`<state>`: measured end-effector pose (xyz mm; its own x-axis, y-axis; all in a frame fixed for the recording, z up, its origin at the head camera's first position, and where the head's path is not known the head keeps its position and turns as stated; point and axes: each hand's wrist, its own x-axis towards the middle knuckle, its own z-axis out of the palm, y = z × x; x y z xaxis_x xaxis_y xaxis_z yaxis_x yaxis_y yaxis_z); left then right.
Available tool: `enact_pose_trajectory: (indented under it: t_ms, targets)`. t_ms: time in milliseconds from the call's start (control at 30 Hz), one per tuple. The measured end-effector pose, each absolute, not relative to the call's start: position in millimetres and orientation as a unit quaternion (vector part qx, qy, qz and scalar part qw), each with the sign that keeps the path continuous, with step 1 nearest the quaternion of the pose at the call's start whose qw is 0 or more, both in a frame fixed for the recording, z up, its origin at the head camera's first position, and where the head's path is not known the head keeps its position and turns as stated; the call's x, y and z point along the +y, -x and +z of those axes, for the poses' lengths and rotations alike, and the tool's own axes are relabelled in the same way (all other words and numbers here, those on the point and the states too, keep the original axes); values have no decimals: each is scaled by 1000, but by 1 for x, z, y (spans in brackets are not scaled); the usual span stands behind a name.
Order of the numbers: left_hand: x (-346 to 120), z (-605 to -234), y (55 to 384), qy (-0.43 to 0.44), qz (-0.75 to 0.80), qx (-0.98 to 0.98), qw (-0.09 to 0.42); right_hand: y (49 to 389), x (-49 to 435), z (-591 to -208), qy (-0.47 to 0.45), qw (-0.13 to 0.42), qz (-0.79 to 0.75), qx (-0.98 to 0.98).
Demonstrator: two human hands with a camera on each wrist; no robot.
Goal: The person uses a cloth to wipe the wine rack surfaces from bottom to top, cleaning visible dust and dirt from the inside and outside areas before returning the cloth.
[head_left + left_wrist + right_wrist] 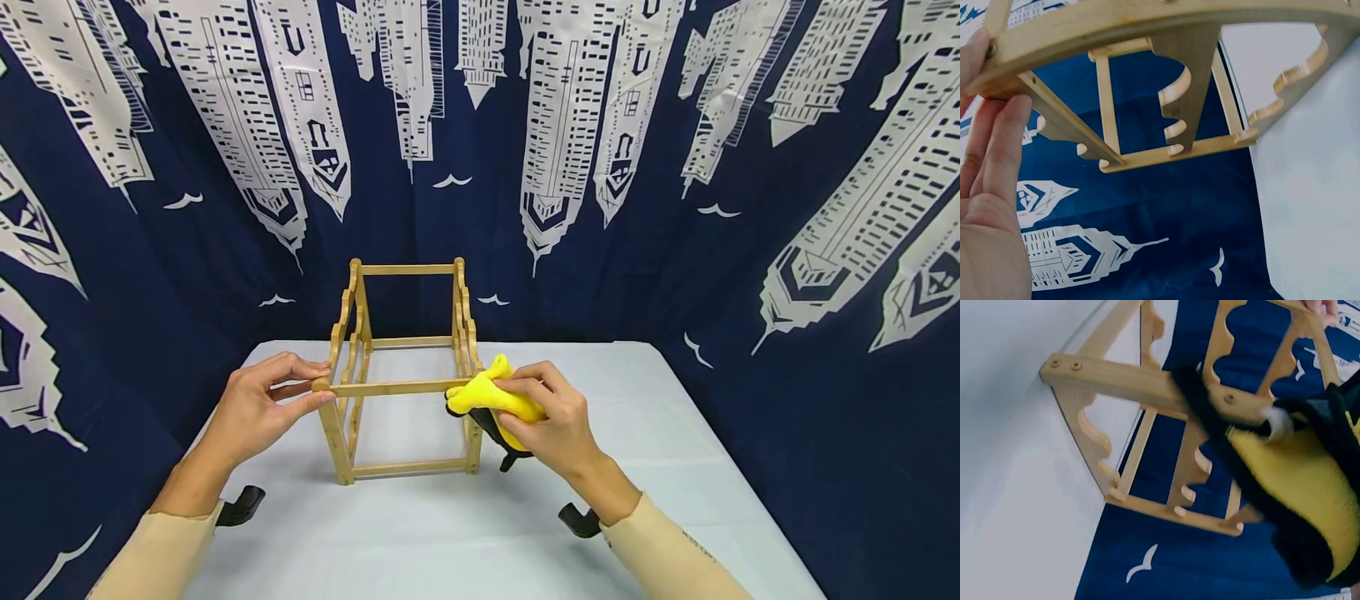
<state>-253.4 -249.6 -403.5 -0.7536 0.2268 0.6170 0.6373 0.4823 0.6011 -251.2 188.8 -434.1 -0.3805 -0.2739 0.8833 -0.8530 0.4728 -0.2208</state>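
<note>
A light wooden rack point(397, 388) with scalloped side rails stands on the table. At its front left corner my left hand point(258, 408) pinches the frame between thumb and fingers. The left wrist view shows the fingers of that left hand point(997, 162) against the underside of the wooden bar. My right hand point(551, 417) grips a bunched yellow cloth point(487, 396) with black edging at the rack's front right corner. In the right wrist view the cloth point(1297, 475) lies over one end of a bar and hides most of the right hand.
The white table point(600, 400) extends around the rack. Behind and beside it hangs a navy curtain point(420, 225) printed with white buildings and birds. Black pieces point(242, 506) show beside both wrists.
</note>
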Motion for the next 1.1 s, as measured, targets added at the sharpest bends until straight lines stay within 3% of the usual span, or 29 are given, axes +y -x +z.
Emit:
enact_pose_trajectory:
  t_ms: [400, 700, 900, 1100]
  targets:
    - [-248, -405, 250, 255, -461, -810, 258, 273, 277, -451, -190, 383, 387, -817]
    - [-249, -407, 250, 251, -463, -808, 263, 297, 365, -491, 22, 253, 337, -906]
    - [-250, -407, 251, 249, -469, -806, 261, 301, 406, -515, 58, 169, 275, -945]
    - [-251, -407, 252, 254, -466, -804, 270, 298, 433, -533, 68, 141, 186, -970]
